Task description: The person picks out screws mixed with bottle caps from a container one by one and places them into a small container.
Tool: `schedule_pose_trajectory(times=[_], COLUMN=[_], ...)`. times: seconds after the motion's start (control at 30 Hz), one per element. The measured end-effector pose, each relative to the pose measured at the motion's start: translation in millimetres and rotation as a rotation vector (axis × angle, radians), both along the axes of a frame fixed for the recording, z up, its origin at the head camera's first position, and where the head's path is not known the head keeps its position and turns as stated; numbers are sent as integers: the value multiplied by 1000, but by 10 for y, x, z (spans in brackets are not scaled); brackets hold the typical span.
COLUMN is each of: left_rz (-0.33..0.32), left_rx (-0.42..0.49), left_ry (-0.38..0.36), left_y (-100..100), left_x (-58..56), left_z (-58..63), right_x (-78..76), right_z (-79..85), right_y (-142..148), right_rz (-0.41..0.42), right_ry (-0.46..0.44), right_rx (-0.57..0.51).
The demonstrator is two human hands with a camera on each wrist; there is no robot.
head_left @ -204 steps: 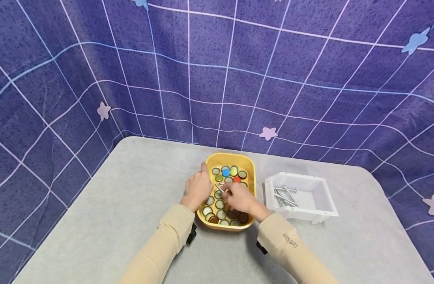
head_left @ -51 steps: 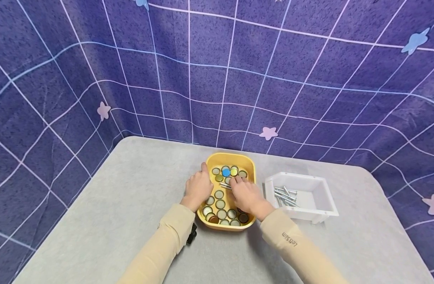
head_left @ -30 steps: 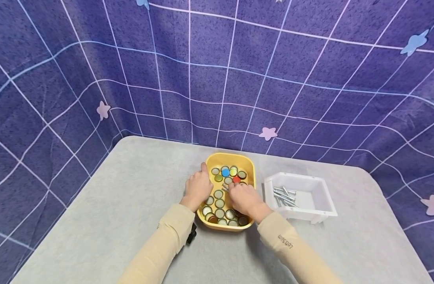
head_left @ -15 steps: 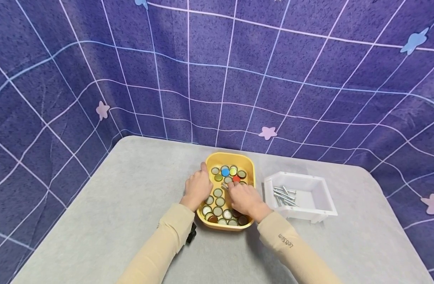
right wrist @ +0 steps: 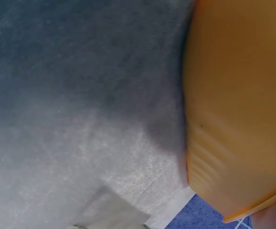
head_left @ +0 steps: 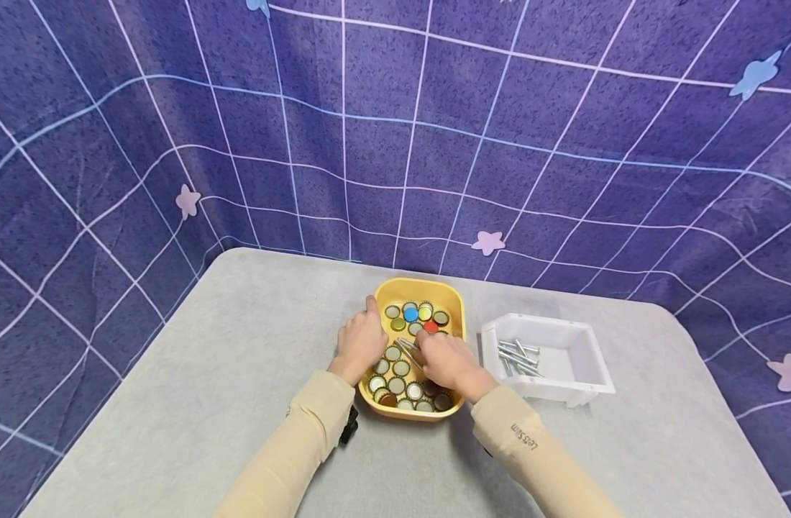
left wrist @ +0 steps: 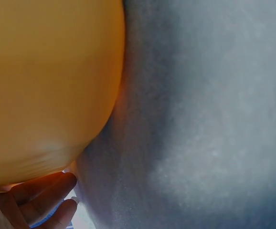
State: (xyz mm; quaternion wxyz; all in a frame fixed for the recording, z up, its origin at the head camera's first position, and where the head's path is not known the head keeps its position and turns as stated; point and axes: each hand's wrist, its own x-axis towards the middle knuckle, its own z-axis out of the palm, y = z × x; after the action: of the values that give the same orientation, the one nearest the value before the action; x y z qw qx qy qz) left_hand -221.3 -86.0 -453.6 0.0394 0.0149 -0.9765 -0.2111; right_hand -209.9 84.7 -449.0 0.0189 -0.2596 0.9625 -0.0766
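Note:
My left hand (head_left: pixel 361 347) grips the left rim of a yellow plastic tub (head_left: pixel 421 290). In the left wrist view its fingers (left wrist: pixel 47 200) curl against the tub's outer wall. My right hand (head_left: pixel 449 360) reaches down inside the tub with bent fingers and pinches at a long silver bolt (head_left: pixel 407 354); the fingertips are mostly hidden in the head view. A second bolt seems to lie close by. Around them lie several bottle caps (head_left: pixel 396 386), mostly pale side up, with a blue cap (head_left: pixel 410 314) and a red cap (head_left: pixel 431 327) towards the far end.
Right of the tub, a white plastic bin (head_left: pixel 586 360) holds several silver bolts (head_left: pixel 518 358) at its left end. Both containers stand on a grey table (head_left: pixel 259 324). A purple cloth with grid lines and stars (head_left: pixel 382 144) hangs behind.
Compared with 6.8 seconds ago, the white bin holds more bolts. Just now the bolts at my right fingers have shifted left and show longer; some caps moved slightly. My left hand stays put.

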Motion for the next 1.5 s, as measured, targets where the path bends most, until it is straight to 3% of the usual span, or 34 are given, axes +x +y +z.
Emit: schedule_pose_trajectory(times=[0.2, 0.57, 0.73, 0.93, 1.2, 1.5], left_rz=[5, 1, -1, -5, -6, 1], left_rx=[3, -6, -10, -8, -9, -14], left_ry=[-10, 2, 11, 17, 18, 40], left_y=[-3, -8, -11, -5, 8, 12], left_x=[8, 4, 3, -13, 4, 12], left_z=[-1, -23, -13, -17, -7, -3], right_x=[2, 4, -7, -33, -37, -22], right_z=[24, 40, 77, 147, 170, 201], right_y=[1, -11, -15, -4, 32, 67], right_rz=[18, 12, 4, -21, 1, -13], right_ry=[-51, -52, -61, -160, -237, -392], right_rx=[-78, -96, -196, -328, -418, -575])
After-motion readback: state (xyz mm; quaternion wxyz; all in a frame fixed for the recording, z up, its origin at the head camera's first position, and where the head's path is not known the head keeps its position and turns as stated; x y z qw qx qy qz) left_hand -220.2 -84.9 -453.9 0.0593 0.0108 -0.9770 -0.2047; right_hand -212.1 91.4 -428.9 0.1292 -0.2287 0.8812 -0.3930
